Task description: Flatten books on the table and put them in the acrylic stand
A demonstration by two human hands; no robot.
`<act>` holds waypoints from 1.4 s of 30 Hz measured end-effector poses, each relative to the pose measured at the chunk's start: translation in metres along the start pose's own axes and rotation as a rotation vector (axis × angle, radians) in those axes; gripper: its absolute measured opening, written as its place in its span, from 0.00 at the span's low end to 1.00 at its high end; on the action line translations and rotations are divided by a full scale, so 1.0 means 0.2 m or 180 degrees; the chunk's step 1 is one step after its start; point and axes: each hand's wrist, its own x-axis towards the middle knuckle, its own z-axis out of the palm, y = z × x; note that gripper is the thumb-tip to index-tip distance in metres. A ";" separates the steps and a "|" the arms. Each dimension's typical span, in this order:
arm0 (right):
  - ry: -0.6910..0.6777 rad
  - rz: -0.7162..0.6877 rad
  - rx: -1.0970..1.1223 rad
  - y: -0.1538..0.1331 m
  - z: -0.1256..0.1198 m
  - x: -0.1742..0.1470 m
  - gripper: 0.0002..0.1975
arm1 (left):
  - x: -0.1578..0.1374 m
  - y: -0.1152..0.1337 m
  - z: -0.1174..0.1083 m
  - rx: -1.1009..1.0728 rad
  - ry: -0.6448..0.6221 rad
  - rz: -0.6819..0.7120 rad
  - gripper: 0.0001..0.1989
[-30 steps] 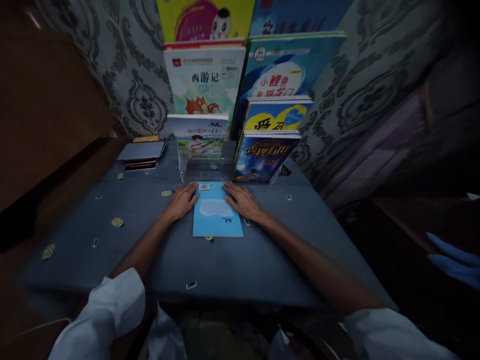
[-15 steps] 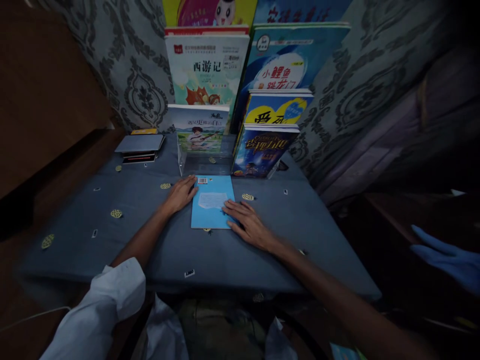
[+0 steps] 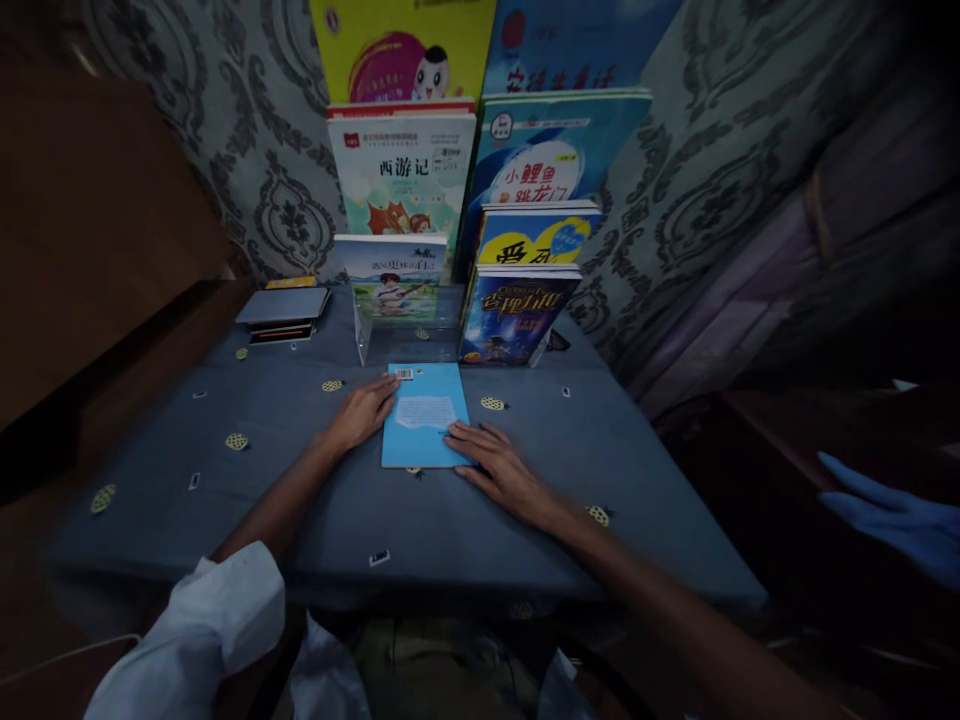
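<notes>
A light blue book (image 3: 420,446) lies flat on the dark blue tablecloth, its back cover with a barcode facing up. My left hand (image 3: 365,412) rests at the book's left edge, fingertips near the barcode and fingers stretched out. Across the lower right part of the cover lies my right hand (image 3: 499,467), flat with its fingers extended. Behind the book stands a clear acrylic rack (image 3: 409,342). It holds a book with a guitar player on the cover (image 3: 394,285) at left and a dark blue book (image 3: 514,315) at right.
Taller books rise in the tiers behind, among them a white-green book (image 3: 401,170) and a teal book (image 3: 555,140). A small stack of books (image 3: 283,308) sits at the table's back left. Beyond the right edge of the tablecloth (image 3: 645,520) is a blue glove-like shape (image 3: 892,510).
The view has tilted up a little, so the rack, book and table sit lower in the picture. Both hands stay on the blue book in nearly the same places.
</notes>
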 end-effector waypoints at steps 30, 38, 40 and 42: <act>-0.0032 -0.0114 -0.0075 -0.14 0.00 -0.18 0.24 | -0.53 0.32 -0.04 0.1037 -0.0259 0.0975 0.31; 0.0109 -0.0102 0.0003 -0.15 0.00 -0.19 0.24 | -0.41 0.40 -0.16 0.1577 -0.1032 0.1223 0.27; 0.0121 -0.0054 0.0010 -0.16 0.00 -0.18 0.23 | -0.36 0.46 -0.19 0.1668 -0.1417 0.1114 0.25; 0.0121 -0.0027 0.0017 -0.16 0.00 -0.17 0.23 | -0.30 0.52 -0.22 0.1725 -0.1673 0.1035 0.25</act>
